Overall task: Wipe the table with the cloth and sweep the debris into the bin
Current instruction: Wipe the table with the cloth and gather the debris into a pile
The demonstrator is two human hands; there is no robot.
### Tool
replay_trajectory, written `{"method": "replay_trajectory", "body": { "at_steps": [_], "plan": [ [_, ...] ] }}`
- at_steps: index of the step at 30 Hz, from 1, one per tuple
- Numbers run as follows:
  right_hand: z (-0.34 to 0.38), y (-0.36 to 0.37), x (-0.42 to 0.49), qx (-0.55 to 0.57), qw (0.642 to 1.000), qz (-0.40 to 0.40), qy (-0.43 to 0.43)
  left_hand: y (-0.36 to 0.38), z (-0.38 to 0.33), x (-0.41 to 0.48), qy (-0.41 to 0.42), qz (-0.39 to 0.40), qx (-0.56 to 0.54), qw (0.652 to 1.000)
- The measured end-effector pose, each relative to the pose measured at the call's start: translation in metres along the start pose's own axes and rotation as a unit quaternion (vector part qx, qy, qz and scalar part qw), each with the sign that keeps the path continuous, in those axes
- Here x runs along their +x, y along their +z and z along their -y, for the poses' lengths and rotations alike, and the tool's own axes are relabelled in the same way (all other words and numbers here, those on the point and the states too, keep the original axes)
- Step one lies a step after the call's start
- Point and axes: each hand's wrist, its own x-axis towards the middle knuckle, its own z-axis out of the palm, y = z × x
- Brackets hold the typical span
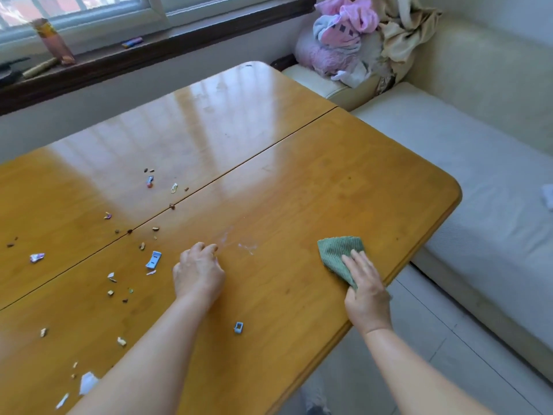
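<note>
I see a glossy wooden desk with a seam across it. Debris, wrapper scraps and brown crumbs, is scattered over its left half, and one small blue piece lies apart nearer me. A green cloth lies flat near the right edge under my right hand, and a white smear sits beside my curled left hand.

A dark wooden windowsill runs below the window at the far left, carrying a pink canister and a small blue-and-purple object. At the far right, a heap of pink, white and cream fabrics sits on a cream sofa. Pale floor tiles show at the near right.
</note>
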Motion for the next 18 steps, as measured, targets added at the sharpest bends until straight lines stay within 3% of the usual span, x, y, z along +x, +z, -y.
{"method": "replay_trajectory", "body": {
  "at_steps": [7, 15, 18],
  "plan": [
    [0.08, 0.052, -0.092, 0.023, 0.999, 0.009, -0.034, -0.012, 0.063, -0.026, 0.056, 0.014, 0.025, 0.998],
    [0.172, 0.109, -0.164, 0.056, 0.99, 0.07, -0.109, -0.027, 0.129, -0.036, 0.053, 0.007, 0.039, 0.998],
    [0.197, 0.115, -0.168, 0.181, 0.968, 0.15, -0.091, -0.027, 0.141, -0.037, 0.048, 0.005, 0.028, 0.998]
  ]
}}
